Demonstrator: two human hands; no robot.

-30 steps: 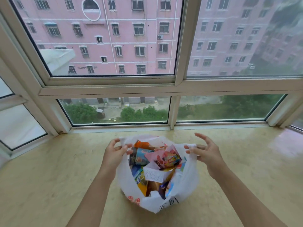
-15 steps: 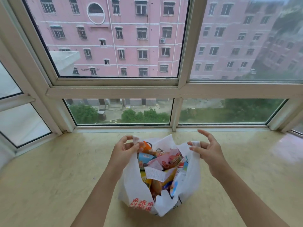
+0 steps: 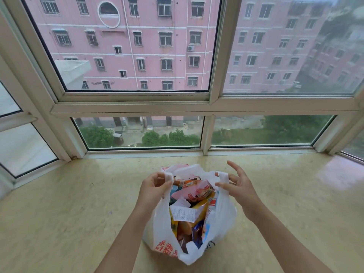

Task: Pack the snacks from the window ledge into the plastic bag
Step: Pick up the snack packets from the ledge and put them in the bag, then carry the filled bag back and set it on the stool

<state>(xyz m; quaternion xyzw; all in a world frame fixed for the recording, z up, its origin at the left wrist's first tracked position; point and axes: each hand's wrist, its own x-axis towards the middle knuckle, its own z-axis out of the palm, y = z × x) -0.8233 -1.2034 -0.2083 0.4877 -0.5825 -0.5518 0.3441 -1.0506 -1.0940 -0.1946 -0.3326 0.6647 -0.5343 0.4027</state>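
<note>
Head view: left hand [image 3: 154, 186] and right hand [image 3: 237, 186] pinch plastic bag [image 3: 222, 219] handles, snacks [image 3: 195, 192] half-hidden

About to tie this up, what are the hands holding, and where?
The plastic bag: left hand and right hand each pinch one handle.

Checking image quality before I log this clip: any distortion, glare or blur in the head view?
Head view: wide-angle bending bows the window frame; soft daylight, no hard shadows; pale sheen on the ledge at right; glass reflections haze the upper right; plastic bag, snacks and both hands stay reasonably sharp.
</note>
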